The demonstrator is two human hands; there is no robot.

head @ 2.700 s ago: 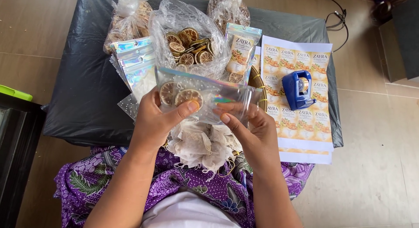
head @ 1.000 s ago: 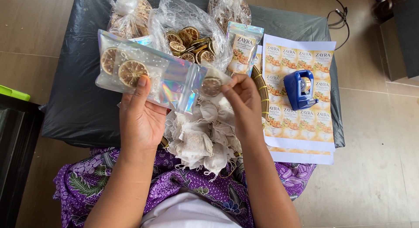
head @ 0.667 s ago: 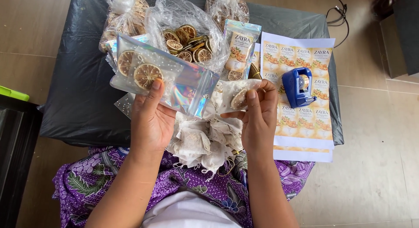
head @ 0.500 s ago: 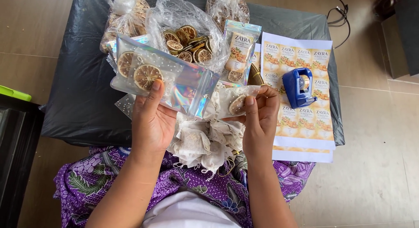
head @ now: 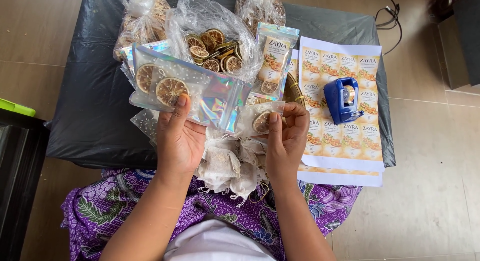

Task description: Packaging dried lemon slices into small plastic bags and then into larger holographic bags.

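My left hand (head: pixel 178 136) grips a shiny holographic pouch (head: pixel 187 88) holding two dried citrus slices, its open end pointing right. My right hand (head: pixel 286 138) pinches a small white mesh sachet (head: pixel 259 120) with a dried slice inside, held right at the pouch's open end. Under both hands lies a heap of similar white sachets (head: pixel 230 163) on my lap.
A clear bag of dried citrus slices (head: pixel 212 43) and two more bags sit behind on a black-covered low table (head: pixel 85 116). A labelled filled pouch (head: pixel 274 58) stands upright. A blue tape dispenser (head: pixel 342 98) rests on a sheet of stickers (head: pixel 342 136) at right.
My left hand lifted the pouch left, then brought it back toward the centre. My right hand picked a sachet from the heap and brought it up to the pouch's open end.
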